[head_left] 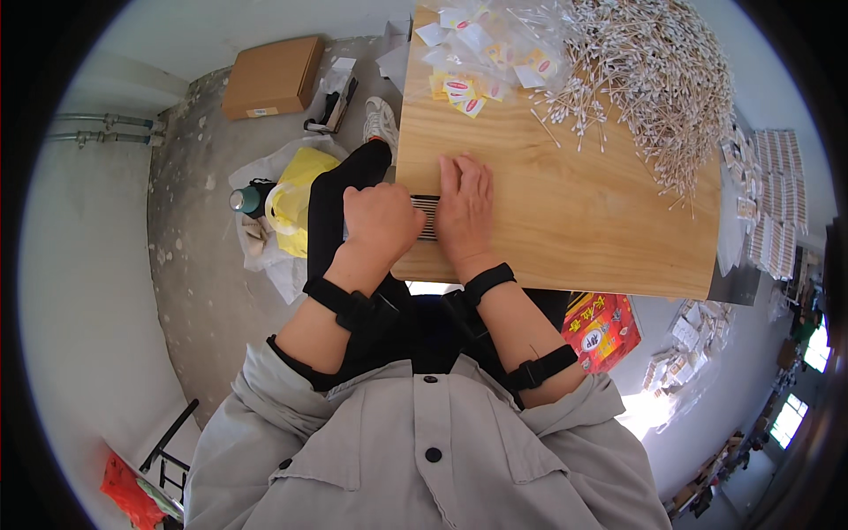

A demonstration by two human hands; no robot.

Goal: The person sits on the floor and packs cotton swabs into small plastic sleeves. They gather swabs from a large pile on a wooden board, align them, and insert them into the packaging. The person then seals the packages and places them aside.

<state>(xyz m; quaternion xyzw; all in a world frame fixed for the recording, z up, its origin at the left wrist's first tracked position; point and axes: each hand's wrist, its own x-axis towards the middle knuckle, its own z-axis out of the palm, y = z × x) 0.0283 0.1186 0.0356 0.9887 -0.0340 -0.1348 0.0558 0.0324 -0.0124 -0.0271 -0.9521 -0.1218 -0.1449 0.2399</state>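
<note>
At the left edge of the wooden table (565, 238), a small row of pale parallel sticks with dark ends (426, 217) lies between my two hands. It looks like a flat layer of cotton swabs, though its outer parts are covered. My left hand (380, 216) is closed against its left side, with the fingers curled under; whatever they grip is hidden. Flat on the table, my right hand (465, 208) has its fingers stretched forward, and its thumb side touches the row's right side. A huge heap of loose cotton swabs (662, 79) covers the far right of the table.
Clear plastic bags with printed cards (495, 53) sit at the table's far left. Stacks of packed swabs (777, 199) stand beyond the right edge. On the floor are a cardboard box (274, 78), a yellow bag (296, 199), a bottle (242, 200) and a red printed bag (605, 331).
</note>
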